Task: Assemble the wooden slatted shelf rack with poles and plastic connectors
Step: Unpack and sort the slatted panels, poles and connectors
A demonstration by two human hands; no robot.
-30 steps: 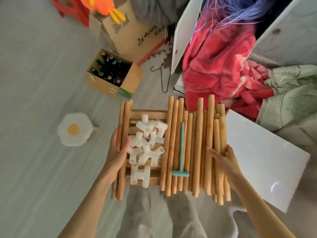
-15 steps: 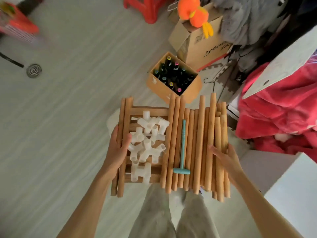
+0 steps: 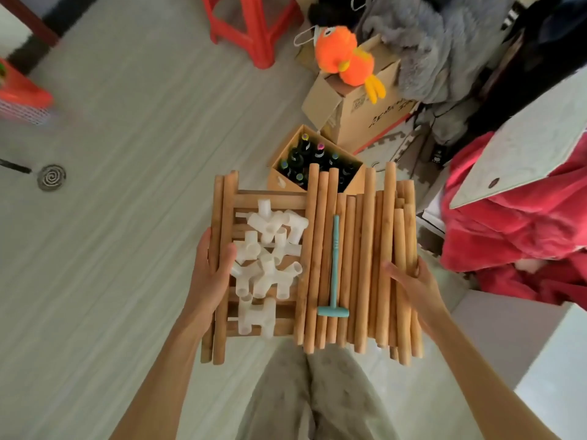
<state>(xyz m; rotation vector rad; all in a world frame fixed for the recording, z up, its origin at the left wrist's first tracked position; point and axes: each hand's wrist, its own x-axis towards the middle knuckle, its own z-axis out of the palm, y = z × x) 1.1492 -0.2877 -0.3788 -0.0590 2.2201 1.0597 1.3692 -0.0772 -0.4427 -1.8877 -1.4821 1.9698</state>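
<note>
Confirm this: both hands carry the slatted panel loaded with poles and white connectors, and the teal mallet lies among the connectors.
Not quite. In the head view the teal mallet lies on the poles, right of the white connectors. The rest holds: left hand and right hand carry the slatted panel.

dark print runs along the side of the cardboard box in the upper right of the frame, below the orange plush toy, but it is too blurred to read. a small square mark beside it is also illegible. no other text can be read.
</note>
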